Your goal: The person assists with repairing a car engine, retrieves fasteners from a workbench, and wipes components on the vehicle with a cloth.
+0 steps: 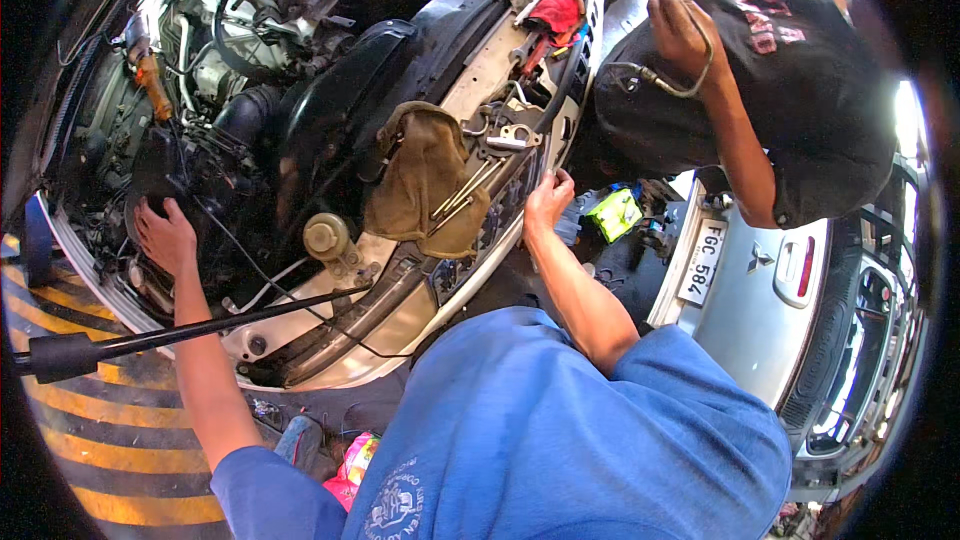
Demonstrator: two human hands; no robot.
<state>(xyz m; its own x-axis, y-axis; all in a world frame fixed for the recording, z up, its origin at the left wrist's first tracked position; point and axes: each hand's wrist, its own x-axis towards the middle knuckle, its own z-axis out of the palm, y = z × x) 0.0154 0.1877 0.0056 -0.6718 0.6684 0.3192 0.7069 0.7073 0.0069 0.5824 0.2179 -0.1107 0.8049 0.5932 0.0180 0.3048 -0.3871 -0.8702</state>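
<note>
My left hand (165,235) reaches down into the engine bay, fingers spread against a black part (157,175) beside the ribbed black air hose (247,115). An orange-handled tool (153,88) stands just above it. My right hand (548,202) rests at the car's front edge, fingers slightly bent and apart, with no object visible in it. Close to that hand, a brown cloth (415,175) lies over the front panel with several thin metal rods (465,190) on it. A metal bracket (514,137) sits just beyond the rods.
A black prop rod (220,325) crosses above my left forearm. At right, another person (760,90) holds a bent metal pipe (690,90). A red cloth (556,10) and tools lie along the far front panel. A silver vehicle (745,290) stands behind; yellow-black stripes (110,440) mark the floor.
</note>
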